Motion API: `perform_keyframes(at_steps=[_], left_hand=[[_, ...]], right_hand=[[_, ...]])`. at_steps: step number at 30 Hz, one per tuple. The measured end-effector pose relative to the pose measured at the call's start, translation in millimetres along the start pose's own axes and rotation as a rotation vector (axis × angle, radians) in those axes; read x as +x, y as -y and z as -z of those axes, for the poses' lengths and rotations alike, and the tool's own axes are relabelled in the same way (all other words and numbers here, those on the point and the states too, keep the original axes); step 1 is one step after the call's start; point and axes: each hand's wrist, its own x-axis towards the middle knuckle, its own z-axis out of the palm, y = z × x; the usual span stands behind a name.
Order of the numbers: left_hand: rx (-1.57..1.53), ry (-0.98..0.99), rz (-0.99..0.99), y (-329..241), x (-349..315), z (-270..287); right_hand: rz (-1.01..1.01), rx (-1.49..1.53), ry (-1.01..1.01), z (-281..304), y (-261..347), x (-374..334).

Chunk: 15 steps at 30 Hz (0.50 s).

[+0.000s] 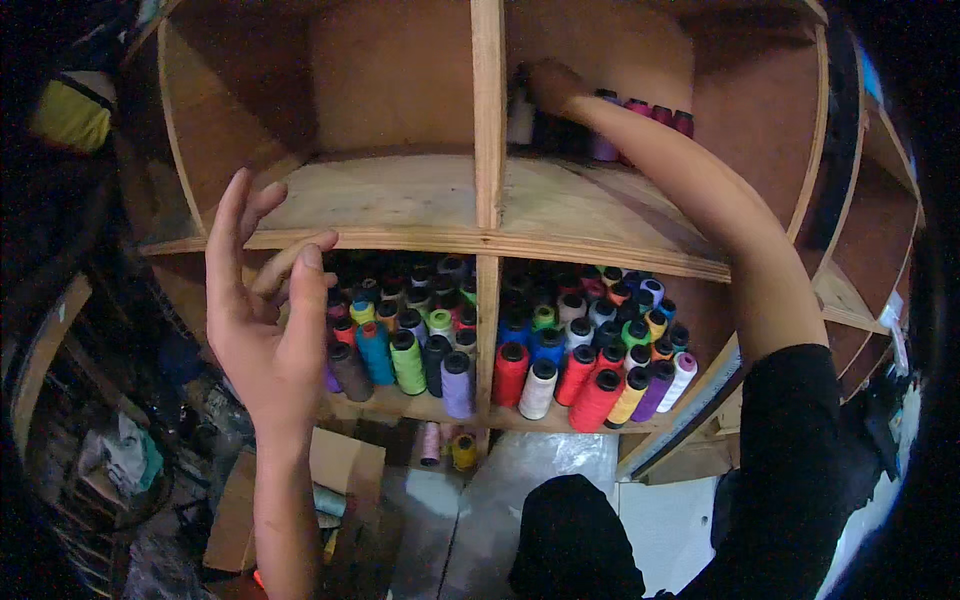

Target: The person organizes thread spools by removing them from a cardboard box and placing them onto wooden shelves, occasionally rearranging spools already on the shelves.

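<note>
My left hand [265, 300] is raised in front of the shelf's left half, its fingers apart and nothing in it. My right arm stretches up into the upper right compartment. There my right hand [553, 88], dim in shadow, has its fingers at the top of a pale thread spool [520, 122] beside the middle divider and appears closed on it. To the right of that hand, at the back, stand a lilac spool [604, 145] and several pink to dark red spools [661, 115]. My forearm partly covers this row.
Below, the wooden shelf [385, 240] holds crowded upright thread spools, among them a lilac one [457, 388] and a red one [596, 402]. A pink spool [430, 443] and a yellow spool [464, 452] stand lower down. An open cardboard box [345, 463] sits at lower left.
</note>
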Motion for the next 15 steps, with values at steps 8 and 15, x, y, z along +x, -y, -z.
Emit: perform_keyframes(at_steps=[8, 15], left_hand=[[0.045, -0.008, -0.025, -2, 4, 9], [0.397, 0.126, -0.109, 6, -15, 52]], right_hand=[[0.262, 0.077, -0.062, -12, -30, 34], [0.015, 0.365, -0.056, 130, 37, -23]])
